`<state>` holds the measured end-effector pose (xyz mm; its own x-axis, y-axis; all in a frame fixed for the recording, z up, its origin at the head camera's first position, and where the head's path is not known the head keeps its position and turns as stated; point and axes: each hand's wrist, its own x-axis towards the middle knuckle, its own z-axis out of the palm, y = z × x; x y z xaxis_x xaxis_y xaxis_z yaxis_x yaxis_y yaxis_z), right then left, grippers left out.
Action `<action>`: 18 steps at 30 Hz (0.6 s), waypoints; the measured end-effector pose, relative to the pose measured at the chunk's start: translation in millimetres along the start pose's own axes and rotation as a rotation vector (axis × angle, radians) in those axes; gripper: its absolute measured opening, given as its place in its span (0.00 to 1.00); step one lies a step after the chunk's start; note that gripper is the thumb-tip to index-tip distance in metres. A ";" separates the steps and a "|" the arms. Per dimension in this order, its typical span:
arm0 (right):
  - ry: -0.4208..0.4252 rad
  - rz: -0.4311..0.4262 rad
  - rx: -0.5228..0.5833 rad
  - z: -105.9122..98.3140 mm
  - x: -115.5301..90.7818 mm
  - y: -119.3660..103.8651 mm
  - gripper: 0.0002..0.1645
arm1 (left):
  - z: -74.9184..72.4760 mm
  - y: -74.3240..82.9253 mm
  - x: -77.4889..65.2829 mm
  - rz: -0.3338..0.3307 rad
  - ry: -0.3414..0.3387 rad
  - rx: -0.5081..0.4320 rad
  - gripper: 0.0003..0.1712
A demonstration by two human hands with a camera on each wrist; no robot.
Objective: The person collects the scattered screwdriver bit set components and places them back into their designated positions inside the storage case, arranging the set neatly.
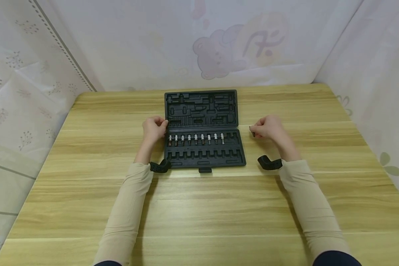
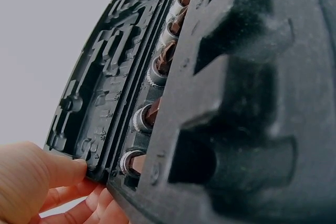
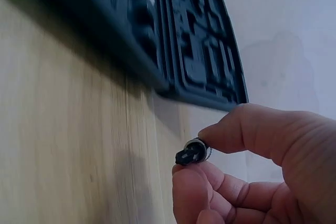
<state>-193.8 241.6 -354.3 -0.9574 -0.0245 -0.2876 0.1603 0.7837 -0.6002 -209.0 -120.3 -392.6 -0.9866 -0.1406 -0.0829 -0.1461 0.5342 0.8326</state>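
Observation:
A black plastic tool case (image 1: 204, 149) lies unfolded on the table, its lid half at the back. One row of silver bit sockets (image 1: 196, 139) fills most of the upper slots in the front half; the slots at that row's right end hold none. At the case's left side, near the hinge, my left hand (image 1: 154, 128) grips the edge, thumb on the lid's rim (image 2: 79, 156) and fingers underneath. Right of the case, my right hand (image 1: 269, 127) pinches a bit socket (image 3: 193, 152) between thumb and fingers, its dark tip pointing away from the palm.
The wooden table (image 1: 199, 207) reaches past the case on every side. A black latch (image 1: 205, 170) sticks out from the case's front edge. Black wrist mounts (image 1: 269, 163) sit at both cuffs. Patterned cloth (image 1: 173, 44) hangs behind the table and along its sides.

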 end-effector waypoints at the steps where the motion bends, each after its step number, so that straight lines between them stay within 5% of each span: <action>1: -0.008 -0.003 0.005 2.0 -0.4 -2.4 0.15 | 0.0 -0.1 0.0 0.002 0.002 -0.001 0.13; 18: -0.049 -0.041 0.067 32.1 2.6 -27.7 0.12 | -1.3 0.0 -0.4 0.041 0.004 0.018 0.12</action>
<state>-193.1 199.8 -362.4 -0.9509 -0.0870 -0.2971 0.1388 0.7379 -0.6604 -208.5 -121.3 -391.8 -0.9915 -0.1215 -0.0469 -0.1070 0.5544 0.8253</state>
